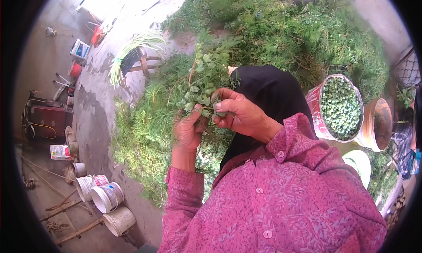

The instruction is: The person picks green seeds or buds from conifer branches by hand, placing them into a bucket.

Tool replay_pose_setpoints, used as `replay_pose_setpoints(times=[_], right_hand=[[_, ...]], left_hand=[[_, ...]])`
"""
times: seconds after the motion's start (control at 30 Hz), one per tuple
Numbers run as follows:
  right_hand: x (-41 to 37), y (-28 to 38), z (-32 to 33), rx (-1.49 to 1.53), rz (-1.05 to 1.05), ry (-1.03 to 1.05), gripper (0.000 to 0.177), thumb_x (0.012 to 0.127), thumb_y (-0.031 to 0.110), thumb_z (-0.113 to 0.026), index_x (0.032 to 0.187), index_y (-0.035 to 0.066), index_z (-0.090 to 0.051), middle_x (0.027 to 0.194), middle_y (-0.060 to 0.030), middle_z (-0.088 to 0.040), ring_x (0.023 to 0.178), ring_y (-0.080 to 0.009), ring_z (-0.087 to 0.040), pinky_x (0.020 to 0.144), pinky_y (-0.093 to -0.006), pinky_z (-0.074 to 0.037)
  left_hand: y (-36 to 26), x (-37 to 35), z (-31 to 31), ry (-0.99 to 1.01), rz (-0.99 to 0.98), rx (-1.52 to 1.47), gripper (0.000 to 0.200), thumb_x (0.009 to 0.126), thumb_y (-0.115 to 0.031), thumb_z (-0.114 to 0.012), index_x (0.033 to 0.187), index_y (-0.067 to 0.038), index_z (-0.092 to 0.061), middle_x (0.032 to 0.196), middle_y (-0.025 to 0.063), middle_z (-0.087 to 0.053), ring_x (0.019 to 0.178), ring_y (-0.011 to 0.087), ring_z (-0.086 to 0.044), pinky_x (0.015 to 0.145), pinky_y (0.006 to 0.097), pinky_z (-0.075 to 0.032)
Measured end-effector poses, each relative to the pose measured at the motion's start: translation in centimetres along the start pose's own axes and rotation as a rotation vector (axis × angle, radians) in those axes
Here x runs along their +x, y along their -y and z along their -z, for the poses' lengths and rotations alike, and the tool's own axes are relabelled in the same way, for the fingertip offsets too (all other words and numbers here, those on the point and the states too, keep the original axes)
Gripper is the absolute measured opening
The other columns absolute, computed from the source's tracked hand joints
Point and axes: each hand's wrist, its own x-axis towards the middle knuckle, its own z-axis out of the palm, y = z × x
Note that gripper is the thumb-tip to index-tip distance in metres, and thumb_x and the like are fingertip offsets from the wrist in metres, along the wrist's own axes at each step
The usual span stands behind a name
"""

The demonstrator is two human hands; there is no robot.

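Observation:
A leafy green sprig (203,70) with pale cones or seed clusters and a thin brown stem stands up between my hands. My left hand (190,129) has its fingers closed round the lower part of the sprig. Beside it on the right, my right hand (241,112) pinches at the same sprig with thumb and forefinger. Cut evergreen branches (303,37) are heaped in front of me and to the left. At my right stands a bucket (313,104) full of small green cones or seeds (340,107).
A stool (144,63) with long pale-green strands (116,68) over it stands at the upper left. White buckets (107,198) and a wooden ladder-like frame (72,237) are at the lower left. Another bucket (377,124) stands beyond the full one.

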Motion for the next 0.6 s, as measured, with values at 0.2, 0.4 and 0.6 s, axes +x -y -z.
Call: replay_pose_setpoints(times=[0.2,0.4,0.6], right_hand=[[-0.7,-0.3,0.0,0.055,-0.024,0.066,0.014,0.077,0.004,-0.058,0.089,0.007,-0.052,0.074,-0.0013,-0.054,0.065,-0.0131,-0.055,0.054,-0.0235,-0.043],[-5.8,4.6,0.9,0.039,0.186,0.023,0.011,0.078,0.003,-0.055,0.089,0.003,-0.053,0.071,-0.0047,-0.053,0.056,-0.0106,-0.050,0.048,-0.0226,-0.039],[-15.9,15.1,8.4,-0.411,0.703,-0.544,0.010,0.080,0.005,-0.055,0.089,0.003,-0.054,0.068,-0.0038,-0.053,0.052,-0.0069,-0.045,0.041,-0.0168,-0.031]], left_hand=[[0.0,-0.3,0.2,-0.216,-0.083,-0.013,0.029,0.078,-0.009,-0.062,0.105,-0.005,-0.052,0.087,0.0048,-0.059,0.070,0.0146,-0.055,0.055,0.0265,-0.045],[-1.1,0.4,4.6,-0.167,-0.170,0.099,0.028,0.077,-0.022,-0.066,0.095,-0.003,-0.057,0.071,0.0015,-0.056,0.052,0.0098,-0.044,0.046,0.0219,-0.034],[-1.4,0.8,5.3,-0.145,-0.164,0.057,0.027,0.084,-0.026,-0.058,0.097,-0.003,-0.055,0.071,0.0028,-0.056,0.043,0.0088,-0.035,0.045,0.0214,-0.030]])
